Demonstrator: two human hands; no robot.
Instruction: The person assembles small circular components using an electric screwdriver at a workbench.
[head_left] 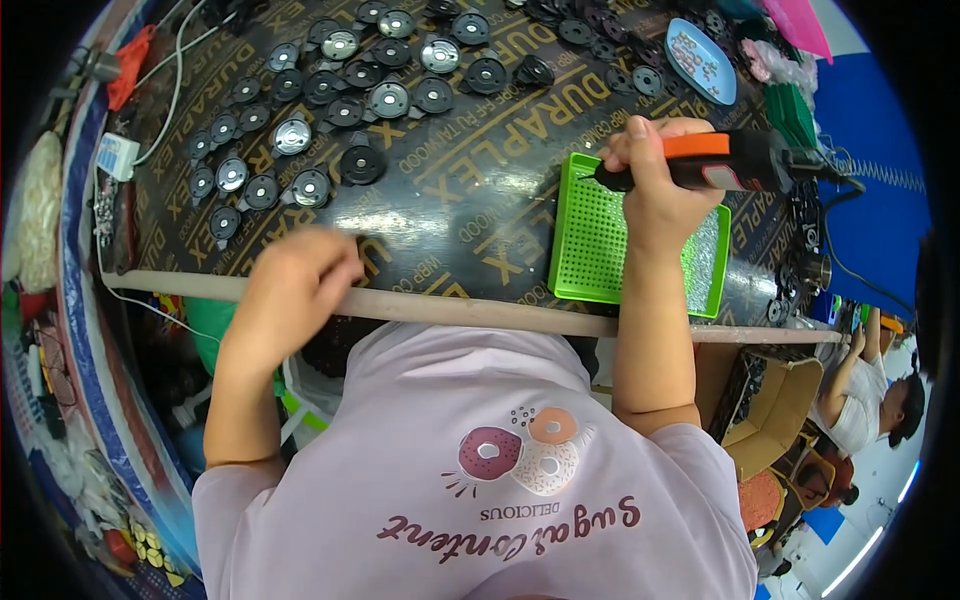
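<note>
In my right hand (662, 185) is an electric screwdriver (745, 160), black with an orange lever, its tip pointing left and its coiled cord running off to the right. My fingers wrap round its front end, above a green tray (561, 235) with a grid of holes. Small silvery screws (703, 265) lie heaped at the tray's right side. Over the table's front edge, my left hand (303, 275) is bent and smeared by motion, so its fingers do not show clearly. Nearest to it are round black parts (225, 222), several with silver discs (311, 187) on top.
A blue dish (715, 85) of small coppery pieces sits at the far right. More dark round parts (575, 32) lie at the back of the dark printed table (440, 215). A white cable (178, 85) runs down the left. Beyond the right edge are a cardboard box (775, 410) and a co-worker (860, 400).
</note>
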